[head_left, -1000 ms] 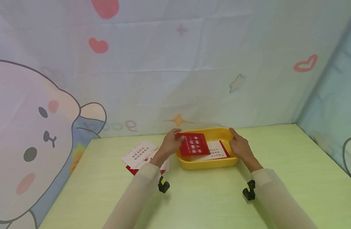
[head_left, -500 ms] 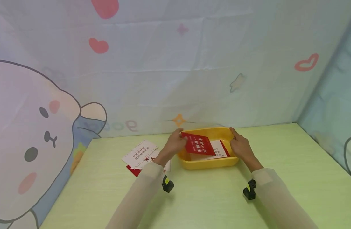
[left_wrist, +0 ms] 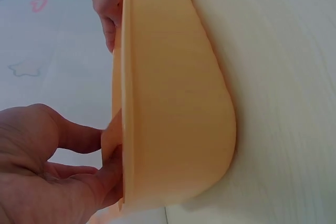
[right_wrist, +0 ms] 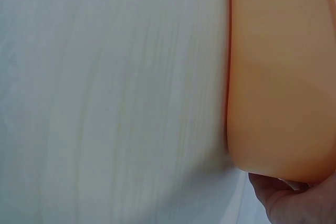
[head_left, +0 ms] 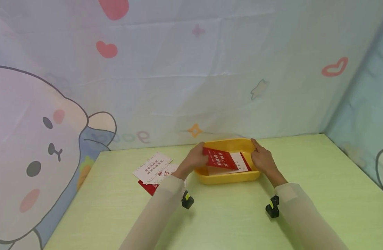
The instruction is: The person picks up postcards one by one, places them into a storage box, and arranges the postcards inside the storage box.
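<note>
A yellow plastic tray (head_left: 229,179) stands on the table near the back wall. My left hand (head_left: 195,160) pinches a red card (head_left: 220,159) with white lettering by its left end, tilted low inside the tray. Under it lies a white card (head_left: 242,163) with a red one showing at its edge. In the left wrist view, the thumb and fingers of my left hand (left_wrist: 58,166) meet on the card at the rim. My right hand (head_left: 264,159) grips the tray's right end; in the right wrist view its fingers (right_wrist: 268,187) wrap the end wall.
Left of the tray, white cards (head_left: 153,166) with printed lettering and a red card (head_left: 148,187) lie overlapped on the pale green table (head_left: 229,218). A patterned cloth wall (head_left: 178,86) rises right behind the table's back edge.
My left hand has moved right, carrying the red card further over the tray and lowering its far end toward the white card. The right hand and tray have stayed put.
</note>
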Demonstrator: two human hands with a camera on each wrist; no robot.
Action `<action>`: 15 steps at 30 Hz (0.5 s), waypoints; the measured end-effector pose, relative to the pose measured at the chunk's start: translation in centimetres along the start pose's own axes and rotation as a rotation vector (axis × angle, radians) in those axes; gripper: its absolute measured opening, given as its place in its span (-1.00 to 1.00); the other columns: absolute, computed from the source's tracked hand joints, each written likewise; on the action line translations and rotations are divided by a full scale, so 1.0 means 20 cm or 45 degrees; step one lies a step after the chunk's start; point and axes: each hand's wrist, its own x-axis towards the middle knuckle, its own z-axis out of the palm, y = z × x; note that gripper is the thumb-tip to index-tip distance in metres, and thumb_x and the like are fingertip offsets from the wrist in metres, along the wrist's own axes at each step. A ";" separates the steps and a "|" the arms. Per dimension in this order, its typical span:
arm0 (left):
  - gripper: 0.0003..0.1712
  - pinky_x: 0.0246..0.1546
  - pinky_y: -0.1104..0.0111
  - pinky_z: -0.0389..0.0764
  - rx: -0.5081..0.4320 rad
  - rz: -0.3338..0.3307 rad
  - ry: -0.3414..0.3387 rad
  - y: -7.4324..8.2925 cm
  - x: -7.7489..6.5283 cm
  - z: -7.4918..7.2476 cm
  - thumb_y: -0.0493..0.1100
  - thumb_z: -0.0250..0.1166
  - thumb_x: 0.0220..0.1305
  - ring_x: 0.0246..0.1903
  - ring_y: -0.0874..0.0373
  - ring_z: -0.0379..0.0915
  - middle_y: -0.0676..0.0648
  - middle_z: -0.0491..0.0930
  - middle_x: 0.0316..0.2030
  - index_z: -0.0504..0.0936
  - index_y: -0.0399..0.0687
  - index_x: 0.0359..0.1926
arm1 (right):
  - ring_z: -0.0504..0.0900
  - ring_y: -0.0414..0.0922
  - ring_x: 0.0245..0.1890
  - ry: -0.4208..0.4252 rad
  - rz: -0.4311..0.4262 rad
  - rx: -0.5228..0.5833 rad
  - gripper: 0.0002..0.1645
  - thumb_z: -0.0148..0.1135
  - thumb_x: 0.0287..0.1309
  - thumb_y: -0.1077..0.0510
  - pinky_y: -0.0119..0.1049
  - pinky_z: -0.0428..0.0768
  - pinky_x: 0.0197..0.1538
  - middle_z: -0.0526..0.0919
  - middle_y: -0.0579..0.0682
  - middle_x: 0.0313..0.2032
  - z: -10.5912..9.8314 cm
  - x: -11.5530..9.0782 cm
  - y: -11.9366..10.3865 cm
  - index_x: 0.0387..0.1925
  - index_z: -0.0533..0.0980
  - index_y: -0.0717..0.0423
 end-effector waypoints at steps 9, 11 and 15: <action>-0.38 0.08 0.17 0.63 0.027 0.008 -0.001 0.00 0.03 0.04 -0.32 0.19 0.25 -0.05 -0.03 0.52 -0.24 0.53 0.11 0.30 -0.29 0.32 | 0.20 0.31 0.45 0.019 -0.026 -0.017 -0.26 -0.41 0.35 0.21 0.18 0.18 0.47 0.09 0.35 0.49 0.01 0.00 0.00 0.54 -0.08 0.22; -0.47 0.00 0.20 0.67 0.006 0.011 -0.013 0.01 0.03 0.05 -0.32 0.21 0.24 -0.10 0.00 0.55 -0.22 0.57 0.04 0.36 -0.25 0.23 | 0.20 0.31 0.45 0.026 -0.033 -0.020 -0.26 -0.41 0.34 0.21 0.18 0.18 0.47 0.10 0.35 0.48 0.00 0.00 0.00 0.54 -0.07 0.23; -0.50 0.02 0.20 0.66 -0.018 -0.055 -0.031 0.03 0.02 0.07 -0.29 0.24 0.24 -0.10 0.00 0.53 -0.20 0.55 0.02 0.35 -0.21 0.19 | 0.21 0.32 0.44 0.036 -0.039 -0.022 -0.26 -0.42 0.34 0.20 0.18 0.18 0.47 0.12 0.36 0.47 0.00 0.00 0.00 0.54 -0.05 0.23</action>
